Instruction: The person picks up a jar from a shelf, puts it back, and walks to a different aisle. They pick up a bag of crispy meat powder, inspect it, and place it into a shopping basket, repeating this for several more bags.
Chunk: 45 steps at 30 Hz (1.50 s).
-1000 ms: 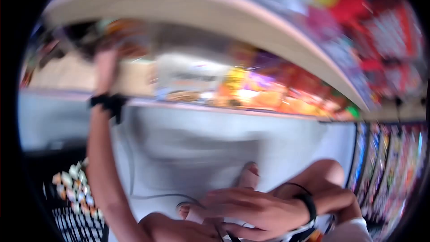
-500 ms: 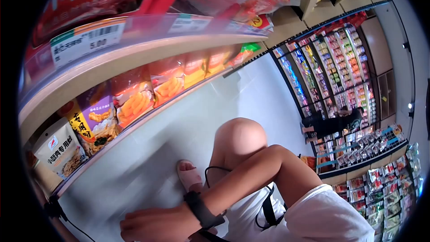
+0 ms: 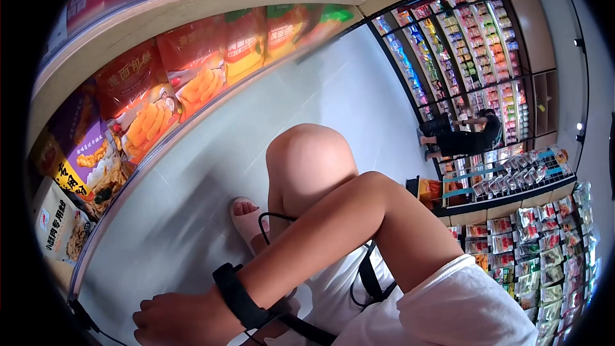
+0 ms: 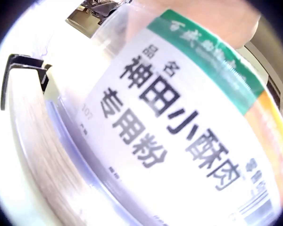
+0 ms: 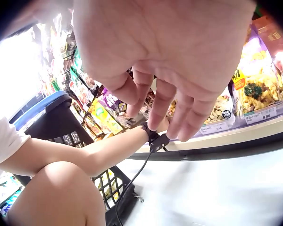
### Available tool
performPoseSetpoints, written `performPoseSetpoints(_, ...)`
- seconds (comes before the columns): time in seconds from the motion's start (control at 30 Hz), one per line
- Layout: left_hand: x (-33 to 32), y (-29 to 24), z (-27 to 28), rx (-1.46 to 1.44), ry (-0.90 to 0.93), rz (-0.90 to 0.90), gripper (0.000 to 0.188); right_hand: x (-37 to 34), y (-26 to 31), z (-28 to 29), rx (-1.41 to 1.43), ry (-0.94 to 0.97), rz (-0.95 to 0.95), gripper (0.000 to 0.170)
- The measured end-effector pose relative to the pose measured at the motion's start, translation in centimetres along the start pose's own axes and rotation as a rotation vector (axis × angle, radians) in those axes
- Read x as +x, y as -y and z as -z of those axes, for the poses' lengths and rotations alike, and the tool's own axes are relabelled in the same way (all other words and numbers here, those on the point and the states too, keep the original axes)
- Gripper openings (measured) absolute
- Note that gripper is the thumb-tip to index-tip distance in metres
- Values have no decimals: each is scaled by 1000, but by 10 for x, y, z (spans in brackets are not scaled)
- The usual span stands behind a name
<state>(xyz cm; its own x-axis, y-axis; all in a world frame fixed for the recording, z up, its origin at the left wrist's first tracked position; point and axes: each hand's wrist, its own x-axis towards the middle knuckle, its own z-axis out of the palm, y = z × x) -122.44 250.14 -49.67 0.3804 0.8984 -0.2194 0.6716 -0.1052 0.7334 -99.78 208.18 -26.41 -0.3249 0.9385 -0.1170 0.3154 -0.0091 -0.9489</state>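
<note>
Price label sits near — perhaps touching — the left hand.

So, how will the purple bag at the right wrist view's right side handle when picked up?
The purple bag would probably flex, as it looks like thin film packaging. Its bright glare suggests a slightly slippery surface. Standing on end, it might tip if pushed.

The right hand hangs loosely before packets on a shelf.
</note>
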Motion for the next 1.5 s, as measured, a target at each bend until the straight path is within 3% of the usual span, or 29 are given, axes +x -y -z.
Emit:
performPoseSetpoints(0.17, -3, -2, 6, 24, 7, -2, 37, -4, -1, 4, 43, 34, 32, 17)
performPoseSetpoints(0.3, -12, -4, 19, 43, -5, 1, 38, -8, 10, 17, 70, 115, -124, 30)
performPoseSetpoints(0.47, -20, -9, 17, 63, 11, 0, 38, -8, 1, 13, 77, 71, -100, 40)
performPoseSetpoints(0.6, -29, 0, 34, 90, 12, -16, 39, -13, 12, 22, 123, 49, -200, 59)
performPoseSetpoints(0.67, -55, 14, 47, 97, 53, -59, 39, -15, 7, 4, 35, 1, -168, 69)
performPoseSetpoints(0.7, -86, 18, 59, 116, 91, -72, 39, -20, 7, 2, -7, -74, -54, 69)
performPoseSetpoints(0.73, -118, 5, 60, 127, 150, -85, 39, -19, 10, 7, 40, -35, -20, 68)
performPoseSetpoints(0.77, -146, -12, 46, 119, 223, -105, 39, -16, 22, 23, 139, 121, -151, 69)
performPoseSetpoints(0.83, -174, -40, 4, 27, 344, -142, 40, -11, 29, 25, 158, 192, -139, 66)
performPoseSetpoints(0.87, -194, -93, 2, 313, 147, -231, 30, -6, 36, 26, 134, 233, -159, 63)
performPoseSetpoints(0.93, -235, -126, 2, 612, 68, -263, 15, 5, 41, 19, 182, 270, -135, 52)
performPoseSetpoints(1.0, -302, -219, 24, 310, -368, 34, 10, 14, 47, 14, 199, 331, -104, 42)
performPoseSetpoints(1.1, -372, -255, 58, 93, -453, 71, 1, 42, 97, 8, 32, 385, 74, 30)
performPoseSetpoints(1.2, -477, -302, 107, -65, -619, 204, 8, 75, 155, -16, -115, 340, 367, 23)
performPoseSetpoints(1.23, -509, -315, 121, -72, -724, 168, 7, 87, 181, -32, -171, 279, 547, 22)
performPoseSetpoints(1.3, -573, -335, 152, -34, -871, 133, 8, 114, 233, -65, -254, 331, 842, 24)
performPoseSetpoints(1.37, -628, -337, 178, 70, -1015, 182, 10, 133, 283, -106, -336, 397, 1017, 23)
performPoseSetpoints(1.47, -676, -307, 200, 10, -1216, 418, 20, 153, 315, -155, -618, 517, 1104, 24)
performPoseSetpoints(1.5, -683, -296, 212, -79, -1175, 480, 22, 158, 313, -162, -703, 567, 1080, 22)
